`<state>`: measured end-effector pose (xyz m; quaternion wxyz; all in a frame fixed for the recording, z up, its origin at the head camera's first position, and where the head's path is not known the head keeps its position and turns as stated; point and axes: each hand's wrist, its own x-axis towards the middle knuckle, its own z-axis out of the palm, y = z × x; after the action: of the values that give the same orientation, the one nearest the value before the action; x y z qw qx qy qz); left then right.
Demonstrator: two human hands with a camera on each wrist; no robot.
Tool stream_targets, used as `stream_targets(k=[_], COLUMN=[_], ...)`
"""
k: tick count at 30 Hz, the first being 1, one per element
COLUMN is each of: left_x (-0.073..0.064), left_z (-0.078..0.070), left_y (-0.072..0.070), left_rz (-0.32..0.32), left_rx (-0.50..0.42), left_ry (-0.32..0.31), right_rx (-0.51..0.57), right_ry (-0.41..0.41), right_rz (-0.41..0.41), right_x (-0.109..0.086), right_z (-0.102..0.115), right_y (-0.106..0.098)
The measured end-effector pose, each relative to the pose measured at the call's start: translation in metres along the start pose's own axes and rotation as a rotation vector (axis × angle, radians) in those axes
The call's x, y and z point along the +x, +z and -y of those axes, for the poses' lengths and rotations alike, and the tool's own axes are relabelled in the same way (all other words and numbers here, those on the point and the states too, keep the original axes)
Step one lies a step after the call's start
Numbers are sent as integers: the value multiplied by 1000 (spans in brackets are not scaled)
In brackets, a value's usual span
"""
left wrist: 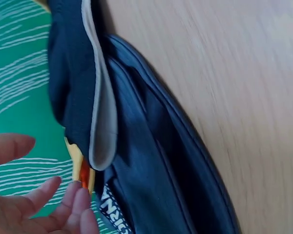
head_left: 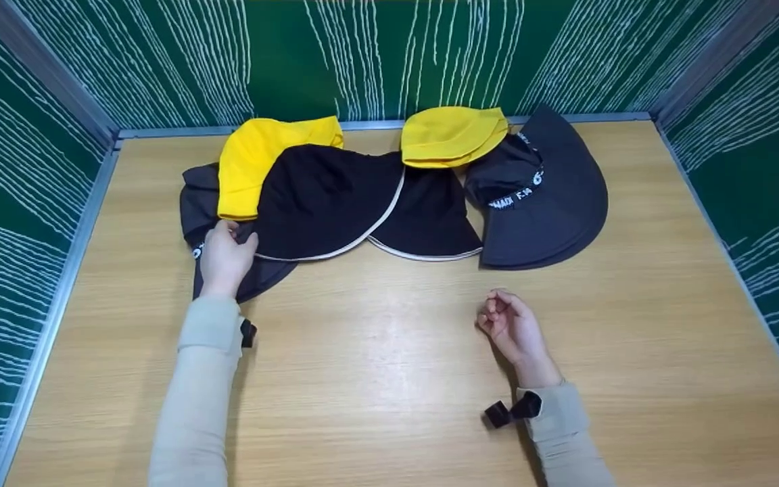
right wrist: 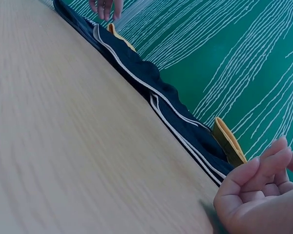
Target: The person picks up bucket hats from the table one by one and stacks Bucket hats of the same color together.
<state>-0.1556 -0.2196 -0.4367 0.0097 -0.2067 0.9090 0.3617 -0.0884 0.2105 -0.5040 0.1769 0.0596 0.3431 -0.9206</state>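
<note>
My left hand is over the dark grey hat at the left, fingertips by the lower edge of a yellow hat. In the left wrist view its thumb stands apart from the fingers, and nothing is between them. Overlapping that yellow hat is a black hat with white trim, which also covers part of a second black hat. My right hand is held in front of the hats with loosely curled fingers, holding nothing.
Another yellow hat lies on the second black hat and the edge of a wide-brimmed dark grey hat with white lettering. Green walls with white streaks enclose the wooden table at the back and sides.
</note>
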Motion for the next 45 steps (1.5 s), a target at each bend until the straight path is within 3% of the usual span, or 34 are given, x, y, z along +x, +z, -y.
stream_targets(k=[3, 9, 16, 24, 31, 37, 45], left_x=[5, 12, 24, 28, 32, 34, 28], left_z=[1, 1, 5, 8, 12, 6, -11], left_y=[-1, 3, 6, 7, 14, 11, 1], left_rz=[66, 190, 268, 325, 377, 340, 205], left_rx=[48, 60, 66, -64, -296, -366, -353], left_ry=[-24, -76, -122, -118, -80, -43, 105], right_rx=[7, 12, -19, -37, -48, -37, -53], right_ry=[-1, -11, -10, -5, 5, -3, -9], right_rz=[5, 16, 6, 11, -21, -21, -21], right_x=[0, 1, 1, 1, 2, 1, 0], right_z=[-1, -1, -3, -3, -2, -2, -2], right_y=[1, 0, 0, -2, -1, 0, -1])
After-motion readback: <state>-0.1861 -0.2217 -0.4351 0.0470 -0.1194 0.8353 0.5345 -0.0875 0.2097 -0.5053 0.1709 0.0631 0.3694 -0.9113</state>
